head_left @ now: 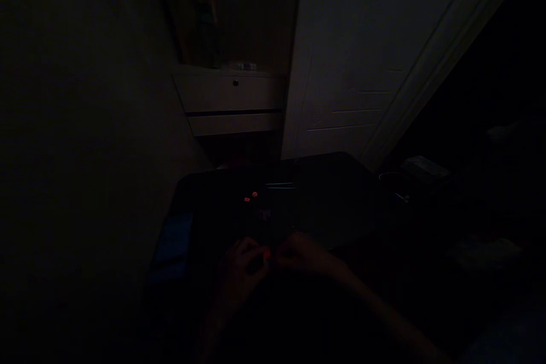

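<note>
The view is very dark. My left hand (244,267) is closed in a pinch on a small bright red piece (267,253) with a pale part below it. Right beside it, my right hand (303,251) has its fingers curled together, close to the red piece. Whatever those fingers hold is too dark to see. Beyond the hands lies a small dim purplish piece (264,214). Farther back are two small orange-red pieces, one square-looking (247,199) and one rounder (255,194). Tweezers (280,185) rest to the right of them.
A dark table with rounded corners (336,162) carries these things. At its left edge lies a flat bluish rectangle (174,244). Behind stand a drawer front (232,94) with a lock and a pale panelled door (341,57). A pale box-like object (425,168) sits at the right.
</note>
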The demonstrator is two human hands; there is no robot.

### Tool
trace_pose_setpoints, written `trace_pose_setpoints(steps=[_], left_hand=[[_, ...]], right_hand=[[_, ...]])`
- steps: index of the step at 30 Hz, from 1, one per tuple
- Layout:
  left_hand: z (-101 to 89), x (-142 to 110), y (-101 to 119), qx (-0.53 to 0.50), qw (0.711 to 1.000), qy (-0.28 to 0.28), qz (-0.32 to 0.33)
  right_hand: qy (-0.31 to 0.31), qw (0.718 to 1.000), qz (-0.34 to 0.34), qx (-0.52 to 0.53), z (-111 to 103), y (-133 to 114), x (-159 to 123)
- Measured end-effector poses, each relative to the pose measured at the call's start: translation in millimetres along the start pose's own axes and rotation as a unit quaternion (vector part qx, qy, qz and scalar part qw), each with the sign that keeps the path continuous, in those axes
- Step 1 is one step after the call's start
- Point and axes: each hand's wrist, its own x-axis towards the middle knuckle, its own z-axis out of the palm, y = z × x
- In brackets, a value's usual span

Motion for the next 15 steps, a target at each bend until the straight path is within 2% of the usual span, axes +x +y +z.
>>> trace_pose_setpoints(steps=[4, 15], left_hand=[[0.8, 0, 0, 0.003, 1.0, 0.0, 0.002], [-0.5, 1, 0, -0.005, 1.0, 0.002, 0.016]], right_hand=[[0.008, 1.0, -0.005, -0.015, -1, 1, 2], [0.012, 0.996, 0.076, -0.035, -7, -16, 5]])
